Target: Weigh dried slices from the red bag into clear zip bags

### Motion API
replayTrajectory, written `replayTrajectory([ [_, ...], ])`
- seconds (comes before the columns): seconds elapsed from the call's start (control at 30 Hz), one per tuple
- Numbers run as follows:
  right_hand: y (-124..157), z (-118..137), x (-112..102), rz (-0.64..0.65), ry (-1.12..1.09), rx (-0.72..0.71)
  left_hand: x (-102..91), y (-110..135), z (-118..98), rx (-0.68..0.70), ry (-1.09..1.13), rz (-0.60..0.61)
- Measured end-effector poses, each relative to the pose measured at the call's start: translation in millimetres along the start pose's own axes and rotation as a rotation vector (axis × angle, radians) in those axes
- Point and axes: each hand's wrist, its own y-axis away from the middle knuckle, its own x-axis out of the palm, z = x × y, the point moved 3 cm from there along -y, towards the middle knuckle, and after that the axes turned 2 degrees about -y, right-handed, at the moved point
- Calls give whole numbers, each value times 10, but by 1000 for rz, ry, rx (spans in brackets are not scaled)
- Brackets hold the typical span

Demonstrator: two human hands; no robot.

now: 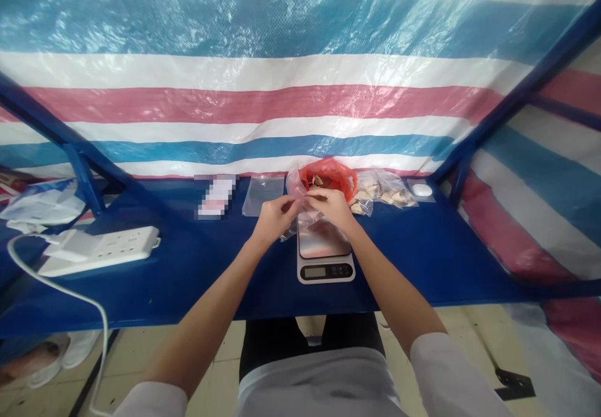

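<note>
Closest to my camera are the white sleeves point(444, 373) and a grey garment point(319, 382) over dark trousers point(267, 342), with tiled floor point(220, 373) showing below the counter point(413, 267). Both bare forearms reach out over the blue counter. The left hand point(275, 220) and right hand point(331, 207) are raised just above a digital kitchen scale point(325, 260), close together, fingers pinched on a clear plastic bag point(303, 213). I see that bag bunched between the hands, with its lower part hanging over the back of the scale's steel platform. The hands touch nothing else that I can make out.

Just behind them sits a red plastic bag point(331, 176) holding pale pieces, with small clear bags of similar pieces point(382, 190) to its right, then a white oval object in a clear sleeve point(421, 190). To the left lie a flat clear bag point(263, 195) and a pixelated card point(216, 196). Farther left are a white power strip point(101, 251) with its white cable point(56, 285) and a crumpled packet point(42, 203). Beyond everything, a striped tarpaulin point(282, 104) hangs on a blue metal frame point(516, 97).
</note>
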Motion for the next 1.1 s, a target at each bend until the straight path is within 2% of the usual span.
replayTrajectory([
  [0.07, -4, -42, 5, -11, -20, -15, 99, -23, 53, -136, 137, 15],
  [0.13, 4, -77, 14, -2, -57, -19, 171, -49, 117, -210, 244, 21],
  [0.3, 68, -82, 15, 63, -133, 9, 252, -93, 241, -279, 402, 10],
  [0.5, 142, -63, -7, 93, -178, 97, 301, -86, 211, -362, 584, -36],
  [0.63, 183, -87, 23, 118, -256, 149, 329, -60, 215, -400, 605, -19],
  [0.77, 205, -105, 33, 110, -291, 173, 331, -29, 310, -419, 659, -11],
  [0.97, 223, -94, 17, 88, -258, 160, 319, 24, 410, -428, 780, 87],
  [1.1, 240, -86, 12, 90, -205, 151, 319, 33, 390, -431, 806, 93],
])
